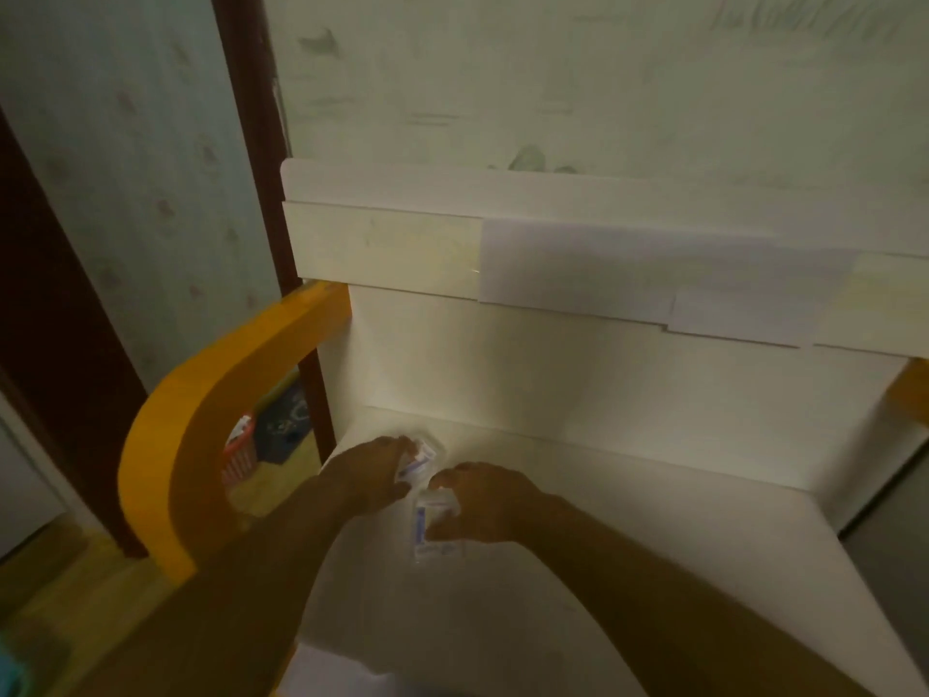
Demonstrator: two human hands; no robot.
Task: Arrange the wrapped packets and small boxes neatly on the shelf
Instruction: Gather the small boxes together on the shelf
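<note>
A white shelf board (578, 495) lies below me with a white back panel behind it. My left hand (374, 470) holds a small clear-wrapped packet (420, 457) with blue and red print near the shelf's back left corner. My right hand (480, 500) grips a second wrapped packet (427, 530) with blue print, just in front of and to the right of the first. Both packets sit low on the shelf surface, a little apart. Glare and blur hide their details.
A curved yellow side frame (201, 420) bounds the shelf on the left. An upper white shelf edge (452, 254) overhangs at the back. Beyond the frame, on the floor, stand an orange basket (239, 455) and a dark box (286, 420). A dark door frame (261, 143) rises at left.
</note>
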